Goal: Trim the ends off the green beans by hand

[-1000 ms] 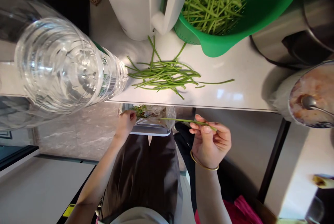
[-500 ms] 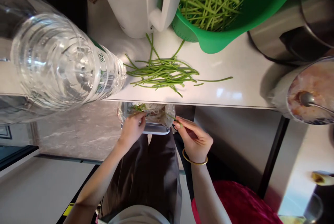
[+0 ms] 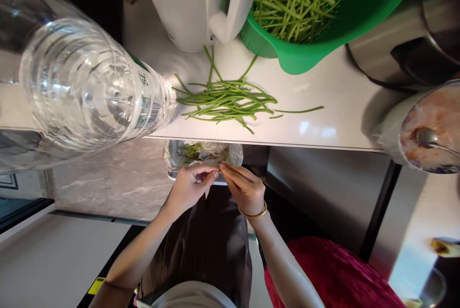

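Note:
My left hand (image 3: 189, 186) and my right hand (image 3: 243, 187) meet fingertip to fingertip below the counter edge, both pinched on one green bean that is almost hidden between them. Just beyond the fingers sits a white bin lined with a clear plastic bag (image 3: 203, 154) that holds green scraps. A loose pile of long green beans (image 3: 226, 101) lies on the white counter (image 3: 323, 121) above my hands. A green colander (image 3: 323, 16) full of beans stands at the back.
A large clear plastic water bottle (image 3: 79, 87) lies on the counter's left. A white appliance (image 3: 194, 1) stands beside the colander. At right are a steel pot (image 3: 413, 49) and a bowl with a spoon (image 3: 427, 131). Red cloth (image 3: 330, 274) shows lower right.
My right hand has moved left with the bean and now meets my left hand over the bin. My left hand has come out of the bag and pinches the bean's end.

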`<move>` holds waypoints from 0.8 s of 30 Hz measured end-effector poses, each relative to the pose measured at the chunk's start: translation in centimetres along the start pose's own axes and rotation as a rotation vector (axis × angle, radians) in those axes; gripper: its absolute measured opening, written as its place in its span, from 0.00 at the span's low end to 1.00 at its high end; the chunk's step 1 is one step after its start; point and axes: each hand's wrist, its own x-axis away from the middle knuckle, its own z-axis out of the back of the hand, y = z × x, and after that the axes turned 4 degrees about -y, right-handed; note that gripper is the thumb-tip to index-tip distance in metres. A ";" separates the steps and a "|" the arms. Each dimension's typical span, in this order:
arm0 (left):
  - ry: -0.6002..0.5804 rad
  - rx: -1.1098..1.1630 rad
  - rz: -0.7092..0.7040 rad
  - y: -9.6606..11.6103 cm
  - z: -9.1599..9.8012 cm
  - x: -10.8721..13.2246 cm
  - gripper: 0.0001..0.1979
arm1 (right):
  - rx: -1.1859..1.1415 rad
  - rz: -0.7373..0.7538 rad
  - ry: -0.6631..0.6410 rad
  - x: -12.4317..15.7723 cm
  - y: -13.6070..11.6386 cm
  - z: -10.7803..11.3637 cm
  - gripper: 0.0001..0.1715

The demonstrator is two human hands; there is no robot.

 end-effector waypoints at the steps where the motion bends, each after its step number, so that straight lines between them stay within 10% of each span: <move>1: -0.005 0.019 0.008 -0.1 0.1 -0.1 0.09 | -0.009 -0.011 -0.014 -0.1 0.0 0.0 0.19; 10: -0.057 0.012 0.075 -0.9 1.5 -1.0 0.08 | -0.241 -0.195 -0.072 -0.5 -1.0 0.4 0.12; 19: 0.211 -0.786 0.220 -6.8 4.7 -3.8 0.08 | -0.649 -0.366 0.599 -0.6 -0.5 5.8 0.07; 24: 0.187 -0.955 0.227 -8.4 4.2 -4.5 0.09 | -0.649 -0.399 0.641 -0.8 -0.8 7.3 0.08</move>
